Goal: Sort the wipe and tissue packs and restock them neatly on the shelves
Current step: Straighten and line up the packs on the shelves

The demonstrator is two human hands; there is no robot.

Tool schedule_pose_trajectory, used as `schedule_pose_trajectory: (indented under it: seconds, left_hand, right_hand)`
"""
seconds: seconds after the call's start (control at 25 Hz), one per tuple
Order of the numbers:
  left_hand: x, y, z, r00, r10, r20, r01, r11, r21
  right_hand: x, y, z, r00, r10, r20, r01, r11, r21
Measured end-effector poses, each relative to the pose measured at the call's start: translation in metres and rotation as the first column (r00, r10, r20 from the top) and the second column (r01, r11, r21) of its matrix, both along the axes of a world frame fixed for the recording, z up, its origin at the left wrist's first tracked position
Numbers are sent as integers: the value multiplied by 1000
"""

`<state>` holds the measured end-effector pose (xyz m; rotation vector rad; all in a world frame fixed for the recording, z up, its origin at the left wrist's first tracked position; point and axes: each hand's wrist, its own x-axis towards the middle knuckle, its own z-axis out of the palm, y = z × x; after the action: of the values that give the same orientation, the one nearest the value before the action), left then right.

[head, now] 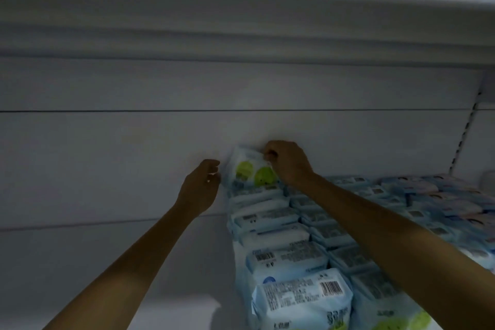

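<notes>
Nearest the lens, at 5 o'clock, a pale blue front pack (302, 300) is lying barcode-up, heading a row of packs (270, 222) that is running away toward the back panel (134, 155). Neighbouring packs (428, 201) are filling the shelf toward 3 o'clock. The bare shelf (134, 262) is lying open from 7 to 9 o'clock.

Task item: the rear pack (247, 171), green circles on its face, is standing on edge at the far end of the row, just right of centre, at or very near the back panel.

Hands: the right hand (286, 163) is pinching the rear pack's top right corner, fingers curled over it. The left hand (201, 187) is sitting just beside the pack's left edge, fingers loosely curled. Contact cannot be told, as the frame is dim and soft. The hands are apart, with the pack between them.

Risks, as judgement only:
- The grip is taking one corner of a soft pack. Pressing down from there is likely to be twisting it, leaving it skewed in the row.
- The left side has no neighbour. If the left hand is not bracing, the pack could be tipping toward 9 o'clock onto the bare shelf.
- The right forearm is crossing low over the neighbouring packs, so a careless pull-back could be dragging their tops out of line.
- The rear pack shows green circles while the packs ahead are showing barcodes, so the facing or sorting may be mismatching. The print is too blurred to confirm.
</notes>
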<state>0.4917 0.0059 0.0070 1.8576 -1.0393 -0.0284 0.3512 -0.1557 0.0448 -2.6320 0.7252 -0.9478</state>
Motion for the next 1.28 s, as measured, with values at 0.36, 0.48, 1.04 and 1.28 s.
schedule_pose_trajectory:
  seconds: [0.36, 0.48, 1.04, 1.28]
  left_hand:
    - [-27, -12, 23, 958, -264, -113, 223, 933, -284]
    - [-26, -7, 31, 976, -208, 70, 217, 868, -446]
    - [-36, -5, -38, 663, -280, -694, 207, 960, -190]
    - [-45, 2, -44, 670, -471, -574, 323, 881, -346]
  right_hand:
    - [-9, 21, 38, 849, -105, 518, -378, 563, 735]
    - [-6, 23, 35, 881, -130, 456, -306, 578, 756]
    - [-6, 27, 34, 945, 140, 294, -104, 985, -136]
    - [0, 19, -9, 983, 101, -153, -131, 970, -204]
